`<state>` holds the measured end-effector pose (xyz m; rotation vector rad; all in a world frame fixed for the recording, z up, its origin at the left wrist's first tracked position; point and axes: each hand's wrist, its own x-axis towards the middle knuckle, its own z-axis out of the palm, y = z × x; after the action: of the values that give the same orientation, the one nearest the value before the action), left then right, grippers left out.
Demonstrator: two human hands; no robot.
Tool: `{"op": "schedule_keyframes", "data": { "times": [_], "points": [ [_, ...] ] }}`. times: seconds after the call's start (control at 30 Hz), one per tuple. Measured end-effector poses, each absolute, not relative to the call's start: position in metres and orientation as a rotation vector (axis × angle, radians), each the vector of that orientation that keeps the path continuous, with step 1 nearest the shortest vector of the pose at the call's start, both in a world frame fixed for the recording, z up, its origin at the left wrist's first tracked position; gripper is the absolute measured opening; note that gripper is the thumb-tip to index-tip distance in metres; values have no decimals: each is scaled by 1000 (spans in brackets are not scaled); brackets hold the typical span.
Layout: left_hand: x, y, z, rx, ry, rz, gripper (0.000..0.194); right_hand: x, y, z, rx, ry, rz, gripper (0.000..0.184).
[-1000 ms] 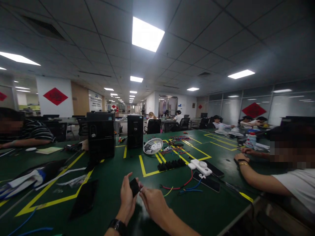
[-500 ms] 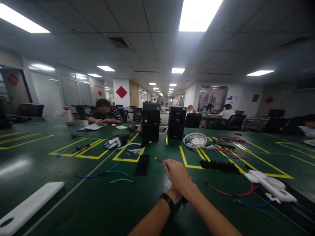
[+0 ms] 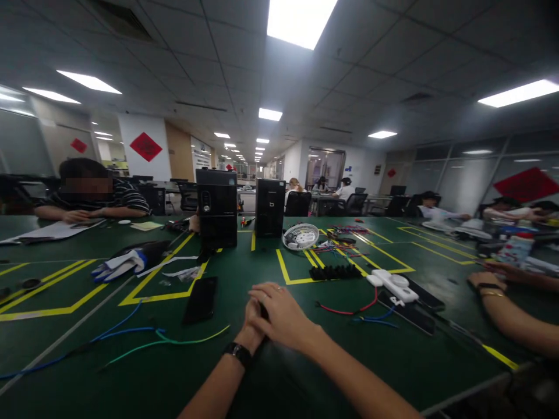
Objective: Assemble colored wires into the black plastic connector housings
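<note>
My right hand [image 3: 282, 314] lies across my left hand [image 3: 250, 326] above the green table, its fingers stretched over the other's knuckles. Most of the left fingers are covered, so whether they hold anything does not show. A dark band is on the left wrist. Left of the hands, a black phone-like slab [image 3: 200, 299] lies flat. Nearer me are a green wire [image 3: 174, 341] and a blue wire [image 3: 126, 333]. To the right, a red wire [image 3: 345, 312] curves beside short blue wires [image 3: 378, 320].
Two black computer towers [image 3: 217, 218] [image 3: 269, 206] stand ahead. A white round basket [image 3: 300, 237], a black coiled strip [image 3: 335, 272] and a white device [image 3: 395, 285] lie to the right. Gloves [image 3: 122, 265] lie left. Another person's arm [image 3: 510, 311] rests at far right; a person sits across.
The view has turned right, shifting the table's things leftward and bringing another person's arms into sight. The thin dark piece that stuck out past my right fingers no longer shows.
</note>
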<state>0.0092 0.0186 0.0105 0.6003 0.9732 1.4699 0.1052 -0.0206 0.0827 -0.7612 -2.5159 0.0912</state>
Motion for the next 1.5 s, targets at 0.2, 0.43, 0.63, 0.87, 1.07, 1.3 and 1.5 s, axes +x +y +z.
{"op": "schedule_keyframes", "data": {
  "times": [0.2, 0.43, 0.63, 0.87, 1.07, 1.3, 1.5],
  "points": [
    [11, 23, 11, 410, 933, 1469, 40, 156, 20, 62, -734, -2560, 282, 56],
    [26, 13, 6, 827, 1058, 1429, 65, 130, 112, 43, -1060, -2403, 140, 55],
    [36, 2, 1, 1369, 1122, 1246, 62, 135, 136, 28, -1084, -2524, 73, 61],
    [38, 2, 5, 1518, 1132, 1157, 51, 224, 127, 43, -1572, -2353, -228, 42],
    [38, 1, 12, 1505, 1172, 1128, 51, 242, 127, 37, -1571, -2379, -270, 27],
    [34, 7, 4, 1397, 1174, 1224, 50, 227, 128, 31, -1483, -2299, -368, 25],
    [37, 12, 12, 818, 961, 1476, 49, 199, 84, 50, -1248, -2099, -100, 30]
  ]
}}
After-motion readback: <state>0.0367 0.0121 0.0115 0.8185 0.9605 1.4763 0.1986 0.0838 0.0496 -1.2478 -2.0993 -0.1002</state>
